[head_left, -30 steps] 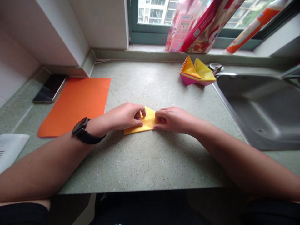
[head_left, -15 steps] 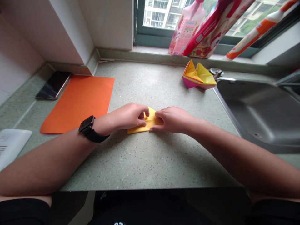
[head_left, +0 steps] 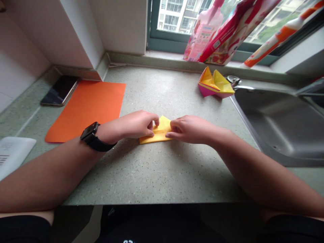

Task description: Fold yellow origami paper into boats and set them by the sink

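Down on the tabletop (head_left: 162,175), folded yellow paper (head_left: 162,131) lying flat between both grips, long axis running crosswise, left to right! Left grip (head_left: 134,125) clenched on the left end and nearer the paper's middle; right grip (head_left: 191,130) pinching the right end, only a narrow gap between the two. Well ahead of both grips, a pink-and-yellow paper boat (head_left: 215,86); left of the left grip, an orange sheet (head_left: 86,111); right of the right grip, a steel sink (head_left: 278,131).
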The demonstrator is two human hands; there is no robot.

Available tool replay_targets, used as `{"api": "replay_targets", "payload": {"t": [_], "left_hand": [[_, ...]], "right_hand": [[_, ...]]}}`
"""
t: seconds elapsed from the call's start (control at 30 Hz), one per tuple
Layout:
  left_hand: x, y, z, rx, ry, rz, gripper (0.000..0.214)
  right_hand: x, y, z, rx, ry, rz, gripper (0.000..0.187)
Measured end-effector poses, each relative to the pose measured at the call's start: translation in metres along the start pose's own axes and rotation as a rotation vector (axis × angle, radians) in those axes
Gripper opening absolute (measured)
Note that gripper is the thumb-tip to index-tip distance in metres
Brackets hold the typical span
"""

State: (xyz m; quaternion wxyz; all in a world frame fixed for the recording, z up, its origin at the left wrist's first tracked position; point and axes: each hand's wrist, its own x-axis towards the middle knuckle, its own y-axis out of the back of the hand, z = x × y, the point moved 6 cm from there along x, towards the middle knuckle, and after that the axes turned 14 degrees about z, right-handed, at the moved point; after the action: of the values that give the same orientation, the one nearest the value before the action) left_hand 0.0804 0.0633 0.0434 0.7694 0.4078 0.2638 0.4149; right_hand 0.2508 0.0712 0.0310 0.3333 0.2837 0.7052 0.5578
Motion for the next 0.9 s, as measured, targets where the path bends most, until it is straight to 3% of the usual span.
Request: {"api": "replay_targets", "payload": {"t": [0.13, 0.23, 0.53, 0.9], "left_hand": [[0.001, -0.002, 0.001, 0.009, -0.017, -0.007, 0.017], [0.001, -0.002, 0.000, 0.005, -0.016, -0.002, 0.016], [0.002, -0.003, -0.001, -0.025, 0.012, -0.021, 0.024], [0.002, -0.002, 0.001, 0.001, -0.013, -0.024, 0.018]], "right_hand": [[0.003, 0.001, -0.015, 0.150, 0.162, 0.001, 0.013], [0.009, -0.005, -0.018, 0.243, 0.172, -0.032, 0.004], [0.012, -0.009, -0.010, 0.315, 0.144, -0.056, 0.005], [0.014, -0.013, -0.015, 0.219, 0.128, 0.011, 0.016]]}}
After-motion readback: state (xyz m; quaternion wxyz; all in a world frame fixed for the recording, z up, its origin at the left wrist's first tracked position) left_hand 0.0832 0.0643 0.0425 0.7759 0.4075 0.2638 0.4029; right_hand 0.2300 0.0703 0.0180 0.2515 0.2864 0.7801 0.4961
